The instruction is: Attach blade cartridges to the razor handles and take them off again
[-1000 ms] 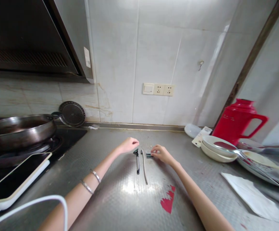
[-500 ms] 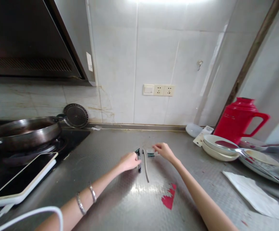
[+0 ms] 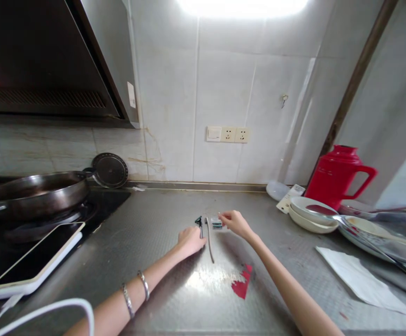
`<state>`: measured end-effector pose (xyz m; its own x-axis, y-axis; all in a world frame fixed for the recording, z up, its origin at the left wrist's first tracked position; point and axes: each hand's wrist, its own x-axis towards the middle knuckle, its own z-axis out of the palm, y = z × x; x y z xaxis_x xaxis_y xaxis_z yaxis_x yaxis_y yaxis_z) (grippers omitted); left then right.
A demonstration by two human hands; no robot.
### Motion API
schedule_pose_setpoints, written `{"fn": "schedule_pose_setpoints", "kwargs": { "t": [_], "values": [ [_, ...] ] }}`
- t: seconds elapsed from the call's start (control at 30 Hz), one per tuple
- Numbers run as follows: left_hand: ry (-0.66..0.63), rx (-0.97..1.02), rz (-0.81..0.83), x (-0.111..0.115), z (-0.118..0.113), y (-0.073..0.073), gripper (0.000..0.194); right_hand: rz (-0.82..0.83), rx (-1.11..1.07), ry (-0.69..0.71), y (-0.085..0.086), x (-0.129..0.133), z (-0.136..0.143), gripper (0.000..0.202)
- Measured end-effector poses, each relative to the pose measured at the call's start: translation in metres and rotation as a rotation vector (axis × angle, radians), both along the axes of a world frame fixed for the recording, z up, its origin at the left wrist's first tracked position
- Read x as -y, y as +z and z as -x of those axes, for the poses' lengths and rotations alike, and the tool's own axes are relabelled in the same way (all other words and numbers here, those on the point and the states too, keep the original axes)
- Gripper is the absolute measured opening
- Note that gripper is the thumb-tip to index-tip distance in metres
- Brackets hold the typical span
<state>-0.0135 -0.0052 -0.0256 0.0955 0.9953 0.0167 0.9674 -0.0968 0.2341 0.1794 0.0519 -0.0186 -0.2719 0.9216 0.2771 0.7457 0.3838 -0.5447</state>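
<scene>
My left hand is closed round the handle of a dark green razor, whose head points away from me. Just right of it, a thin grey stick lies lengthwise on the metal counter. With its fingers pinched, my right hand is at the right edge of a small clear case with dark green strips. A torn red piece lies on the counter nearer to me.
On the left are a pan on the stove and a phone with a white cable. Stacked dishes, a red thermos and a white napkin stand or lie at the right.
My left hand has slid down the razor handle, a little toward me. My right hand's fingers now meet the clear case's edge. The view has shifted slightly.
</scene>
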Motion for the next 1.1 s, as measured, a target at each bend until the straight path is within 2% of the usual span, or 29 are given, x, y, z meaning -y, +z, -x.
{"fn": "schedule_pose_setpoints", "kwargs": {
  "t": [0.17,0.4,0.5,0.6,0.73,0.87,0.97,1.1],
  "values": [
    [0.020,0.066,-0.021,0.001,0.001,0.001,0.028,0.028,-0.019,0.023,0.008,0.010,0.010,0.033],
    [-0.027,0.143,-0.081,0.010,-0.021,0.025,0.035,0.288,-0.074,-0.019,0.029,0.021,0.028,0.042],
    [-0.069,0.147,-0.100,0.015,-0.036,0.032,0.040,0.251,-0.058,-0.033,0.034,0.026,0.025,0.041],
    [-0.083,0.146,-0.106,0.019,-0.049,0.035,0.037,0.217,-0.039,-0.083,0.035,0.028,0.018,0.032],
    [-0.114,0.152,-0.112,0.024,-0.058,0.038,0.041,0.243,-0.025,-0.113,0.033,0.022,-0.002,0.028],
    [-0.219,0.072,-0.048,0.025,-0.049,0.035,0.043,0.255,0.041,-0.141,0.032,0.009,-0.044,0.026],
    [-0.186,-0.003,-0.030,0.022,-0.034,0.029,0.028,0.233,0.147,-0.237,0.029,0.004,-0.081,0.026],
    [-0.132,0.006,-0.010,0.017,-0.022,0.023,0.025,0.187,0.221,-0.342,0.017,0.003,-0.116,0.026]
  ]
}}
